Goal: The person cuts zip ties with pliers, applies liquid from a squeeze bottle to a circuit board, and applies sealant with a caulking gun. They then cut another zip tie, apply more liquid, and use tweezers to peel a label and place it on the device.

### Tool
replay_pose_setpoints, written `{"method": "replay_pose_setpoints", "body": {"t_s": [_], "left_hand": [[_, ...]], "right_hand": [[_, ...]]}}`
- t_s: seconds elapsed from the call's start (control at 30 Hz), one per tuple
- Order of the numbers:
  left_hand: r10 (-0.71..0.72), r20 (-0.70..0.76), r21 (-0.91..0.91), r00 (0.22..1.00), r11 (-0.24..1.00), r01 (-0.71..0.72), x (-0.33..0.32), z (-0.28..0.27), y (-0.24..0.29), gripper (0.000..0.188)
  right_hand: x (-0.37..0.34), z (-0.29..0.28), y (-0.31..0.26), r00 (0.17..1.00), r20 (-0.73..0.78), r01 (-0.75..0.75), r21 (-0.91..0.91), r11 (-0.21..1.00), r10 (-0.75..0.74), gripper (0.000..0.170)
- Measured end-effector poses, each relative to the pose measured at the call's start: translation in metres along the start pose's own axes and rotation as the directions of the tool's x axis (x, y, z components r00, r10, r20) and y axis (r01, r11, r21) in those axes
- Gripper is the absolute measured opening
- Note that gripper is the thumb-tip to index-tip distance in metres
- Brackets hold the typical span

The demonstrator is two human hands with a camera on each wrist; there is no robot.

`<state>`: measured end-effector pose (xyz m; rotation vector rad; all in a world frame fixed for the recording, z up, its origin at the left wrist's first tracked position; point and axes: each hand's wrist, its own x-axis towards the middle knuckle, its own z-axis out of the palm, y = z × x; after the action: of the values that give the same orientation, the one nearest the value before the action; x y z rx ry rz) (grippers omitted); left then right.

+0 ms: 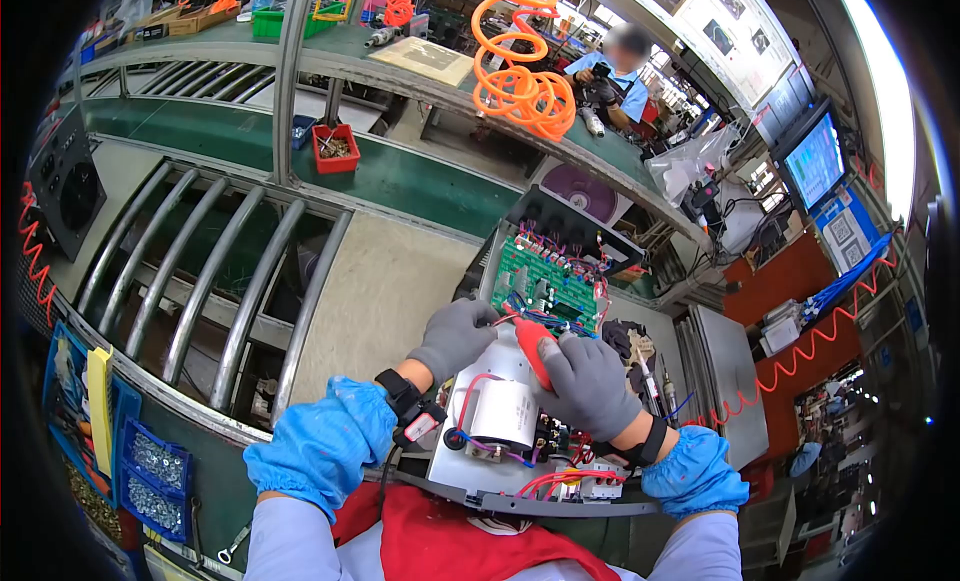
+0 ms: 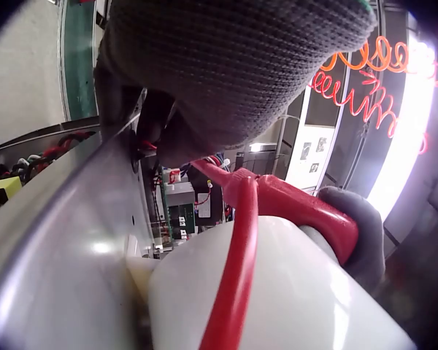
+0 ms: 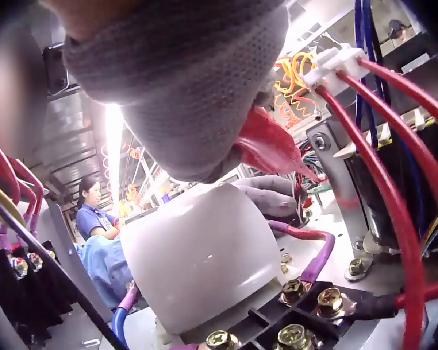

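My left hand (image 1: 455,338), in a grey glove, pinches a thin red wire (image 1: 505,319) at the near edge of the green circuit board (image 1: 535,279). My gloved right hand (image 1: 592,386) grips a red tool (image 1: 536,349) with a smooth, fat handle and a tapered tip. In the left wrist view the red tool (image 2: 303,208) points toward the left fingers; its exact kind does not show. Below both hands, a white cylindrical capacitor (image 1: 503,413) lies on the metal chassis (image 1: 450,471). The gloved fingers hide the very end of the wire.
Red wires (image 1: 570,476) and screw terminals (image 3: 292,335) sit at the chassis's near right. Metal rollers (image 1: 225,296) lie left, with a red parts bin (image 1: 335,149) beyond. An orange coiled hose (image 1: 525,91) hangs ahead. Another person (image 1: 615,76) is across the bench. Hand tools (image 1: 660,386) lie right.
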<state>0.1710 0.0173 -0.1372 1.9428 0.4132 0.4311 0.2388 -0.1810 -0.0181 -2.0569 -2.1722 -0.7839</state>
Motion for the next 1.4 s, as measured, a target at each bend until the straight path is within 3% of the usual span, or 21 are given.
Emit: {"method": "replay_pose_setpoints", "body": {"t_s": [0.13, 0.23, 0.53, 0.63, 0.73, 0.9, 1.0, 1.1, 1.2, 1.27, 1.3, 1.4], "left_hand": [[0.02, 0.011, -0.011, 1.0, 1.0, -0.02, 0.002, 0.003, -0.007, 0.03], [0.039, 0.02, -0.022, 0.999, 0.999, -0.038, 0.002, 0.003, -0.01, 0.03], [0.067, 0.052, -0.025, 0.996, 0.998, -0.066, 0.0, -0.001, -0.012, 0.035], [0.071, 0.062, -0.007, 0.996, 0.997, -0.071, 0.001, -0.002, -0.012, 0.036], [0.063, 0.08, 0.004, 0.995, 0.998, -0.064, 0.001, -0.006, -0.009, 0.037], [0.079, 0.09, 0.011, 0.993, 0.997, -0.08, 0.0, -0.012, -0.009, 0.038], [0.076, 0.151, -0.106, 0.986, 0.993, -0.06, 0.002, -0.022, -0.009, 0.037], [-0.061, 0.271, -0.239, 0.961, 0.962, 0.128, 0.008, -0.047, 0.008, 0.035], [0.057, 0.057, -0.154, 0.997, 0.987, -0.048, 0.041, -0.047, -0.015, 0.035], [0.088, -0.039, -0.126, 0.995, 0.988, -0.093, 0.062, -0.052, -0.004, 0.039], [0.082, -0.076, -0.107, 0.994, 0.99, -0.089, 0.071, -0.054, 0.003, 0.042], [0.329, -0.235, 0.178, 0.915, 0.94, -0.292, 0.117, -0.045, -0.011, 0.054]], "right_hand": [[0.003, 0.0, 0.0, 0.999, -0.048, 0.018, -0.005, 1.0, -0.018, 0.047], [0.002, 0.002, -0.001, 1.0, 0.01, -0.018, -0.002, 1.0, 0.018, 0.058], [0.002, -0.003, -0.003, 0.999, 0.031, -0.008, 0.006, 1.0, 0.008, 0.059], [0.003, 0.002, -0.005, 0.998, -0.061, -0.006, -0.027, 1.0, 0.005, 0.047], [-0.001, 0.002, -0.006, 0.999, -0.019, -0.033, -0.022, 0.999, 0.033, 0.059], [0.001, 0.001, -0.007, 0.996, -0.026, -0.089, 0.004, 0.996, 0.089, 0.057], [0.005, -0.009, -0.006, 0.992, -0.014, -0.123, 0.041, 0.992, 0.124, 0.053], [0.001, -0.017, 0.004, 0.965, -0.034, -0.25, 0.177, 0.952, 0.26, 0.047], [-0.014, -0.043, 0.017, 0.857, -0.002, -0.486, 0.326, 0.811, 0.515, 0.047], [-0.035, -0.062, 0.03, 0.705, 0.07, -0.669, 0.398, 0.628, 0.706, 0.045], [-0.048, -0.067, 0.035, 0.632, 0.033, -0.698, 0.457, 0.551, 0.774, 0.042], [-0.065, -0.099, 0.033, 0.207, 0.174, -0.708, 0.706, 0.025, 0.963, 0.04]]}}
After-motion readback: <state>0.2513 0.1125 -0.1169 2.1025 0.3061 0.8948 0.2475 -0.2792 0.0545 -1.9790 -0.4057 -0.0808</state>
